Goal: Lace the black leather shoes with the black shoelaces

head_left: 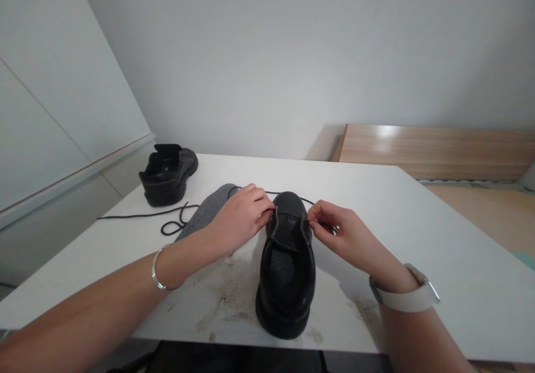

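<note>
Shoe, one of two, between both hands, fingers pinched at its eyelets; whether they grip lace or leather cannot be told.

Two shoes, one insole

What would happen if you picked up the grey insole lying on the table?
The grey insole looks thin and flat, so it would probably bend a little. It seems light for its size. Its matte, cloth-like top probably wouldn't feel very slippery.
</note>
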{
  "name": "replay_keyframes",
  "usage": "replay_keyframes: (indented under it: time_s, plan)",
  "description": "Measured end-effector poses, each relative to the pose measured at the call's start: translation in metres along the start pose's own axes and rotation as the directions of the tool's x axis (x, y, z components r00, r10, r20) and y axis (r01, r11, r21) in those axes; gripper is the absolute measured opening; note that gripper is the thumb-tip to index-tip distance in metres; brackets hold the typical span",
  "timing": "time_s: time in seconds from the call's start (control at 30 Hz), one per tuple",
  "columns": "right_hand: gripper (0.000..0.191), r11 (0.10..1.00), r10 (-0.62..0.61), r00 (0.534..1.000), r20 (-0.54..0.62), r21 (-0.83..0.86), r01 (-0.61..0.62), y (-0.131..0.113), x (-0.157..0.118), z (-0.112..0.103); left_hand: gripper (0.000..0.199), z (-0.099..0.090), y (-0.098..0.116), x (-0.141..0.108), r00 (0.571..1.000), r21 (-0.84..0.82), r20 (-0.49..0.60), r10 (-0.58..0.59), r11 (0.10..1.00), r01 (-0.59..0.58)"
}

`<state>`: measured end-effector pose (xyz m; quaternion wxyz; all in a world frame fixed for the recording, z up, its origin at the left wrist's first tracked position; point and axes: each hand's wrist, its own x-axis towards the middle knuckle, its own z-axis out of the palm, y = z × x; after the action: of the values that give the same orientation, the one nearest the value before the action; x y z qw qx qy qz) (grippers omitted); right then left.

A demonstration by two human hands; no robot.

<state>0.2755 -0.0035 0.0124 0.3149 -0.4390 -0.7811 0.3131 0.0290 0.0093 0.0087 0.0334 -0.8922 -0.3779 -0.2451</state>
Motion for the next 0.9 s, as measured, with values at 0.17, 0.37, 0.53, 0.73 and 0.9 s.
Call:
replay_keyframes:
  time_s: [0.17, 0.37, 0.53, 0.73, 0.9]
  plan:
    - [0.005, 0.999, 0.003, 1.000, 0.003, -0.049, -0.003, -0.003, -0.003, -0.001, 0.023, -0.003, -0.008, 0.006, 0.995, -0.216, 0.075, -0.065, 0.973, 0.080]
    - [0.005, 0.999, 0.023, 1.000, -0.003, -0.044, -0.023, 0.001, -0.004, 0.001, 0.023, -0.003, -0.014, 0.006, 0.998, -0.224, 0.062, -0.025, 0.974, 0.039]
    - [0.008, 0.977, -0.050, 0.996, -0.072, -0.210, 0.034, -0.005, -0.004, 0.001, 0.025, -0.006, -0.009, 0.013, 0.994, -0.269, 0.103, -0.037, 0.961, 0.063]
    - [0.012, 0.957, -0.047, 0.991, -0.124, -0.288, 0.009, -0.008, -0.007, 0.003, 0.028, -0.018, 0.006, 0.020, 0.969, -0.327, 0.178, -0.169, 0.919, 0.220]
    - [0.012, 0.961, 0.034, 0.987, -0.158, -0.266, -0.075, -0.021, -0.011, 0.008, 0.022, -0.022, 0.007, 0.024, 0.961, -0.333, 0.209, -0.179, 0.911, 0.242]
